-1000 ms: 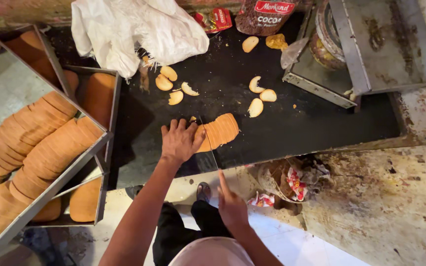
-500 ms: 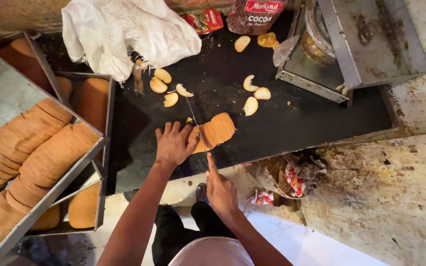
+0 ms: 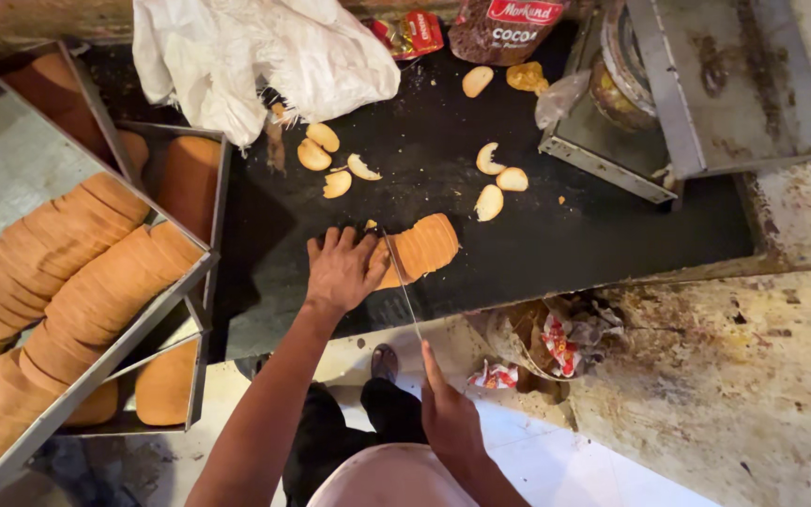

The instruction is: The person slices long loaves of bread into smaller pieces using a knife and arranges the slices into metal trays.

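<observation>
Right hand drawn back, knife slicing loaf; crusts beyond.

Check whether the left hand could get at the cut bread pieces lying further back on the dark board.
Probably yes: the left hand rests on the loaf, and only bare dark board lies between it and the pieces beyond. The knife is beside it, not across the way.

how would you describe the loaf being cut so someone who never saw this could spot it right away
Find the black worktop in the middle of the view, then its near edge, where the left hand presses down. The sliced brown loaf lies by that hand, with a knife in the right hand crossing it. Unlike the loose pale pieces nearby, it is one fanned block.
</observation>
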